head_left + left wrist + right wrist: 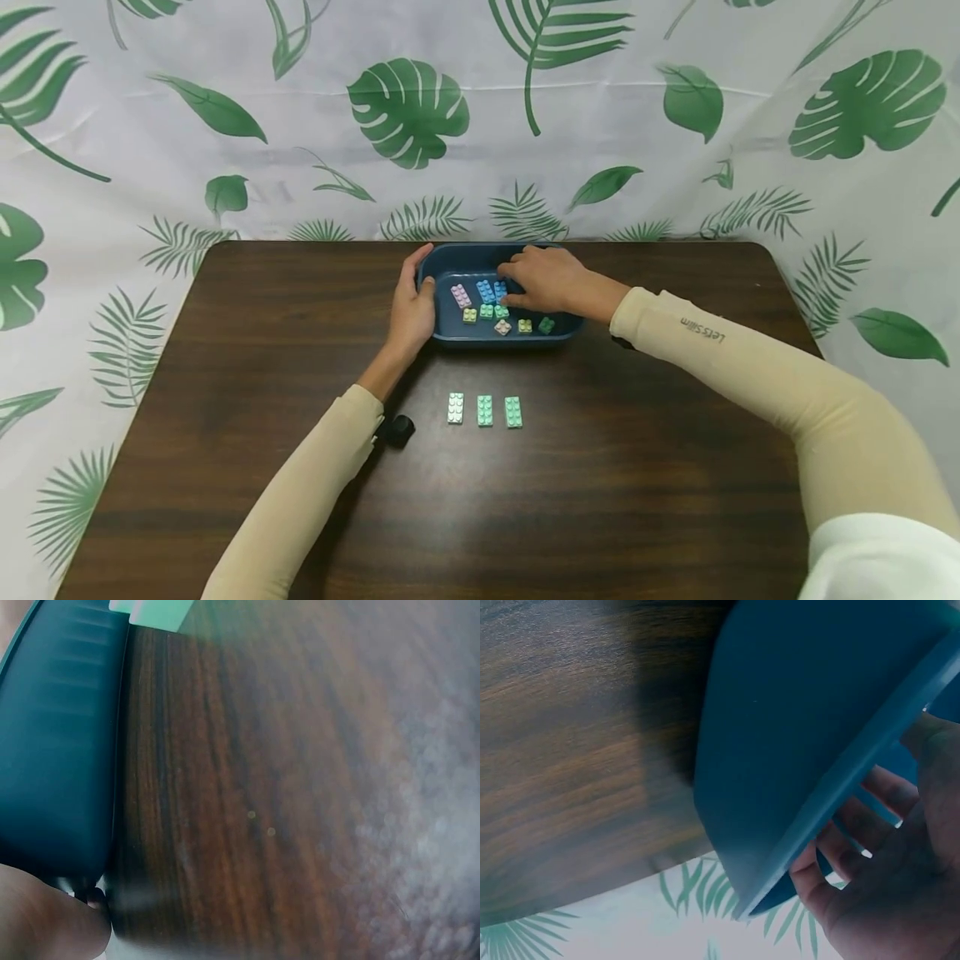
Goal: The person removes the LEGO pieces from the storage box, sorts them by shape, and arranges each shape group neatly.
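Note:
My left hand holds the left end of a dark blue tray, thumb at the rim and fingers along the outside. Inside the tray, my right hand reaches over the far right part, thumb and fingers apart beside a blue brick. Another blue brick and a pink brick lie to its left. Small square bricks, among them a yellow one and a dark green one, sit nearer the front. In the right wrist view the fingers hang loosely bent past the tray's rim; their tips are partly hidden.
Three pale green bricks stand in a row before the tray: a left one, a middle one and a right one. They lie on a dark wooden table. A leaf-patterned cloth hangs behind its far edge.

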Motion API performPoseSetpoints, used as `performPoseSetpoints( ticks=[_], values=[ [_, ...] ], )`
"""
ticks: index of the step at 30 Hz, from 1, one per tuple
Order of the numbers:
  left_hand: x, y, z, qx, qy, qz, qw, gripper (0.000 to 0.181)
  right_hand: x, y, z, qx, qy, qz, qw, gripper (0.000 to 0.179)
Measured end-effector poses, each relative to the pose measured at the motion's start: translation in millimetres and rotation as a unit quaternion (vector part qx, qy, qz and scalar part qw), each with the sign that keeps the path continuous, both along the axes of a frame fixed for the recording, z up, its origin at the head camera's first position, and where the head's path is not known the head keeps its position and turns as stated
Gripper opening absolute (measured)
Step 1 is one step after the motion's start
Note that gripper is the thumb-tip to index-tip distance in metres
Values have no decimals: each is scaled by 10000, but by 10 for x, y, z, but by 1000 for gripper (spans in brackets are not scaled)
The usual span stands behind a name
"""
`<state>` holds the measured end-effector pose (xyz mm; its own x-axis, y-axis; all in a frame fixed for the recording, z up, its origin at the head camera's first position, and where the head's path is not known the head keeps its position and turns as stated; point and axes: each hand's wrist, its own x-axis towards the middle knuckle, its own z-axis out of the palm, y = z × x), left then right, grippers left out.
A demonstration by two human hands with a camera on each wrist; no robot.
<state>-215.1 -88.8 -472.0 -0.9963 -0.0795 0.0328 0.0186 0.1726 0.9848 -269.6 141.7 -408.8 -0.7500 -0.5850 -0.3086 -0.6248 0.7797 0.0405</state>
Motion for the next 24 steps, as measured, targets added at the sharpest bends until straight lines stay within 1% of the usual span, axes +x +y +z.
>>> performPoseSetpoints(
  ticks=[7,10,13,19,21,24],
  values=[
    [-9,3,0,119,57,-17,9999,51,17,-18,26,-66,-8,89,9999,55],
    [-9,10,19,181,40,10,9998,52,18,-21,38,-95,-16,102,9999,54],
    [15,29,92,251,6,-5,9997,53,24,-18,57,-109,-31,66,9999,53],
    [133,55,334,288,-60,-57,9996,52,30,-22,75,-131,6,76,9999,54],
    [164,52,376,285,-61,-57,9996,51,26,-26,66,-147,22,111,9998,53],
    [181,43,389,229,-72,-60,9997,51,19,-33,48,-177,31,148,9997,53]
  ],
)
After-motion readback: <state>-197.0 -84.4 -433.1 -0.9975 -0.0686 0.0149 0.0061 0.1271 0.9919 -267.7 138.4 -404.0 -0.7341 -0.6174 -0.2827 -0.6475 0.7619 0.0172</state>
